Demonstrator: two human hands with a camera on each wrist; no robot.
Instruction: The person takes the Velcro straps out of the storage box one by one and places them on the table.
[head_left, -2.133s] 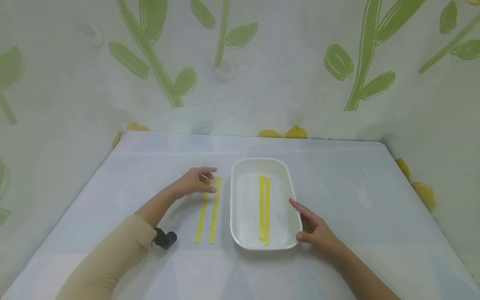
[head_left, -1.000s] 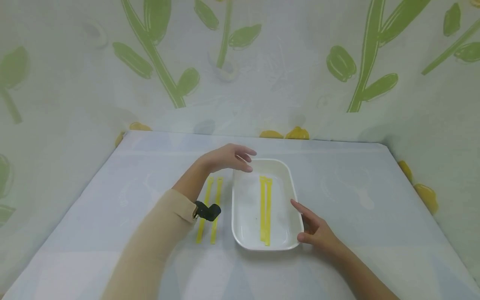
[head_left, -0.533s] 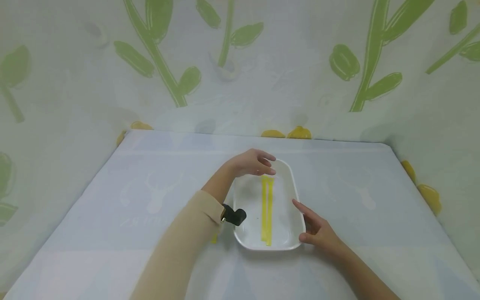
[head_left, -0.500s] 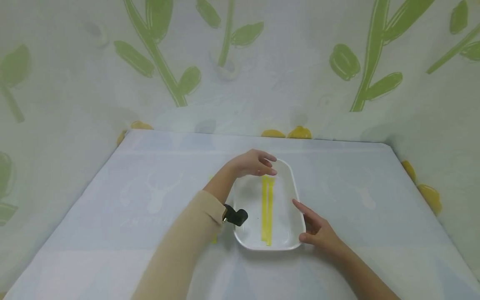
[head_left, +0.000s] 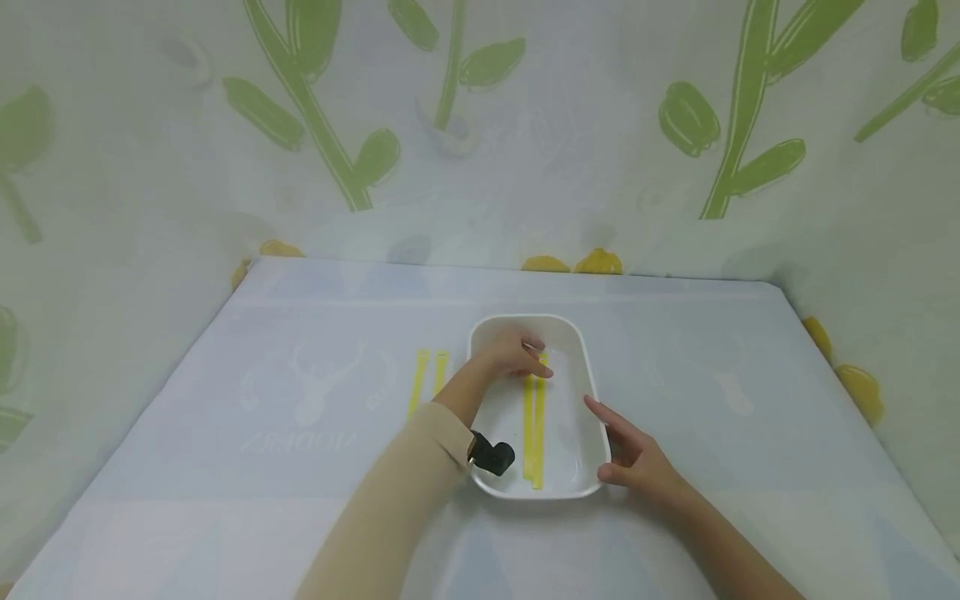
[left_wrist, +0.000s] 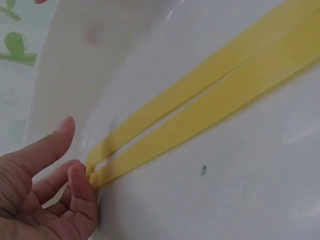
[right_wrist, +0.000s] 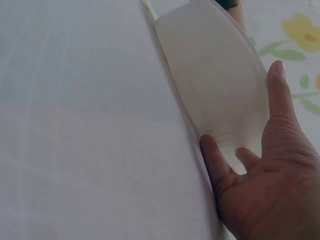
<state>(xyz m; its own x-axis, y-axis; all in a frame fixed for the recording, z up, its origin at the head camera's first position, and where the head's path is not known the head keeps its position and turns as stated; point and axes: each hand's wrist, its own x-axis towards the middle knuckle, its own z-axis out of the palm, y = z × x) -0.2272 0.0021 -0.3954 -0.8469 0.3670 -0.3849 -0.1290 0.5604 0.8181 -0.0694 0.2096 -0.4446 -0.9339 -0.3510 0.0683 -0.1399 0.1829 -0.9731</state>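
A white rectangular tray point(head_left: 570, 433) holds two flat yellow straps point(head_left: 537, 442) lying side by side lengthwise. My left hand point(head_left: 508, 353) is inside the tray at the straps' far ends. In the left wrist view its fingertips are right by the ends of the yellow straps point(left_wrist: 165, 135), with the thumb held apart from the fingers; whether they touch the straps I cannot tell. My right hand point(head_left: 637, 462) rests against the tray's right side, fingers extended along the outer wall, the thumb near the rim point(right_wrist: 250, 42).
Two more yellow straps point(head_left: 441, 371) with slotted ends lie on the table left of the tray, partly hidden under my left forearm point(head_left: 405, 483). A black wrist camera point(head_left: 492, 455) hangs over the tray's left rim. A leaf-patterned cloth point(head_left: 570, 150) stands behind the table.
My left hand has moved right from over the two loose straps, over the tray's far rim, then down toward the straps in the tray. The right hand stays at the tray's side.
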